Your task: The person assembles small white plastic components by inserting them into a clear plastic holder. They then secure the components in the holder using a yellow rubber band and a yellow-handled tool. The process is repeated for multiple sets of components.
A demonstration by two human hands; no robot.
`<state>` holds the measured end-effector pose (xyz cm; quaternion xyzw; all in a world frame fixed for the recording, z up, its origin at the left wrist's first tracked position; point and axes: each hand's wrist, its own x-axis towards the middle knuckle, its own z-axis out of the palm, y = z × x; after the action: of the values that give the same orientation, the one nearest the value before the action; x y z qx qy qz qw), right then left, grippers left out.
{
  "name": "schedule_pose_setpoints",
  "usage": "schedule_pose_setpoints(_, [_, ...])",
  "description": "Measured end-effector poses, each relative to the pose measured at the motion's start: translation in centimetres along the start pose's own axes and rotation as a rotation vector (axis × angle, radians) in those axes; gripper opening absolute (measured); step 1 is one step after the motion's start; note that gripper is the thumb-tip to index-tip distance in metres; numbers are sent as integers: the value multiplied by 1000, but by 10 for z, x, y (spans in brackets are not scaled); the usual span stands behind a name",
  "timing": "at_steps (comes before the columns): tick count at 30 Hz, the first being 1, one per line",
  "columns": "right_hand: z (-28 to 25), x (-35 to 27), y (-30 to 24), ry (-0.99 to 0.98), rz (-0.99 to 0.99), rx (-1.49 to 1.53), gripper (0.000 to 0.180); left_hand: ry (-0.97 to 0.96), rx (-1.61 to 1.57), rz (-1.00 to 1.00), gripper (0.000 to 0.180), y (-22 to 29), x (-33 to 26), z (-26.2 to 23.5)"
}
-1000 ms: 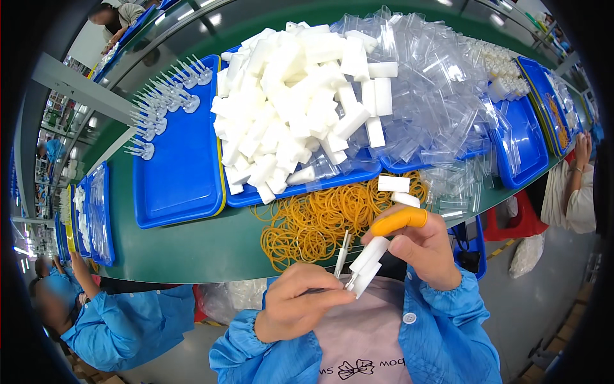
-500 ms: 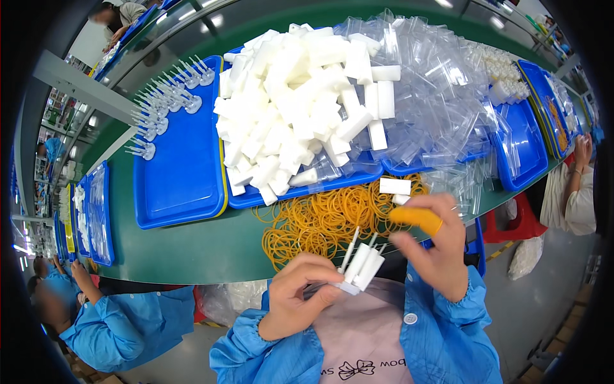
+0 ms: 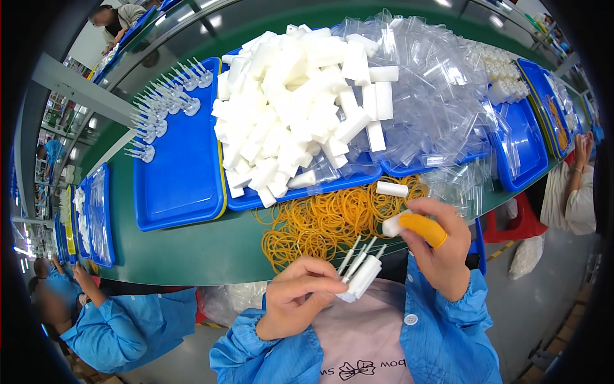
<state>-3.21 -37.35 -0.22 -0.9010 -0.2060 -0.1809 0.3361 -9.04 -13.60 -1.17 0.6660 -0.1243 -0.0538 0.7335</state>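
My left hand (image 3: 300,296) pinches the base of a small pronged stand (image 3: 348,294), tilted in front of my chest. Thin white rods rise from it, and white foam sleeves (image 3: 365,274) cover part of them. To the right, my right hand (image 3: 441,246) wears an orange finger cot (image 3: 422,229) and grips one white foam block (image 3: 392,225) between thumb and finger. The block is apart from the stand, just above and right of its rod tips. Beyond my hands lies a spread of orange rubber bands (image 3: 320,221), with another white foam block (image 3: 392,189) on top.
A heap of white foam blocks (image 3: 288,109) fills a blue tray, beside a pile of clear plastic sleeves (image 3: 425,96). In the left blue tray (image 3: 179,185), several pronged stands (image 3: 153,115) line the edge. Co-workers (image 3: 128,326) sit at both sides of the green table (image 3: 160,253).
My right hand now holds a white foam block, picked up from the right of the rubber bands. The stand in my left hand has turned and dropped slightly.
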Motion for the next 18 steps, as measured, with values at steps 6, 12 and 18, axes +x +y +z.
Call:
schedule_pose_setpoints(6, [1, -2, -5, -43, -108, 134, 22, -37, 41, -16, 19, 3, 5, 2])
schedule_pose_setpoints(12, [-7, 5, -7, -147, 172, 691, 19, -133, 235, 91, 26, 7, 5, -1])
schedule_pose_setpoints(18, [-6, -8, -14, -233, 524, 1288, 21, -140, 499, 288, 25, 12, 7, 14])
